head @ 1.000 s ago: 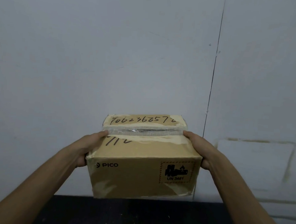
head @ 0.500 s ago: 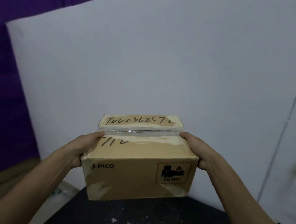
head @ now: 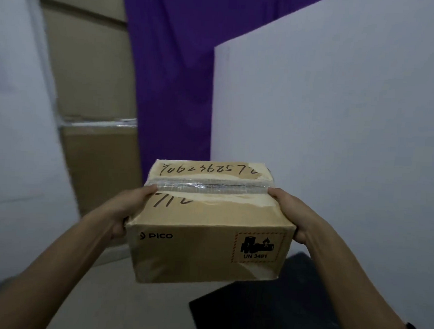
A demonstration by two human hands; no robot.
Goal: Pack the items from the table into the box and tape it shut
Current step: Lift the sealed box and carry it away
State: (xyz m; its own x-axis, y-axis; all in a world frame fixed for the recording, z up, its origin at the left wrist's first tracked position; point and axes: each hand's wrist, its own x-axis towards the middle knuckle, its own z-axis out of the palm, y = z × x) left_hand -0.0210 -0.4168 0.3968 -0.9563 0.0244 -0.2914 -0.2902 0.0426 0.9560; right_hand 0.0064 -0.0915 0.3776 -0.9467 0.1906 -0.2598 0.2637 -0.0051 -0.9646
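A brown cardboard box (head: 207,239) marked PICO and UN 3481 is held up in the air in front of me. Its top flaps are closed, with a strip of clear tape (head: 207,187) across the seam and handwritten numbers on the lid. My left hand (head: 130,210) grips the box's left side, thumb on the top edge. My right hand (head: 293,216) grips the right side the same way. What the box holds is hidden.
The corner of a black table (head: 304,307) lies below the box at the lower right. A white panel (head: 339,120) stands behind it. A purple curtain (head: 170,74) and stacked large cartons (head: 93,107) are to the left, above a pale floor (head: 118,297).
My view and the held box have swung to the left, away from the table. The white wall has given way to the purple curtain and cartons. Both hands keep the same grip.
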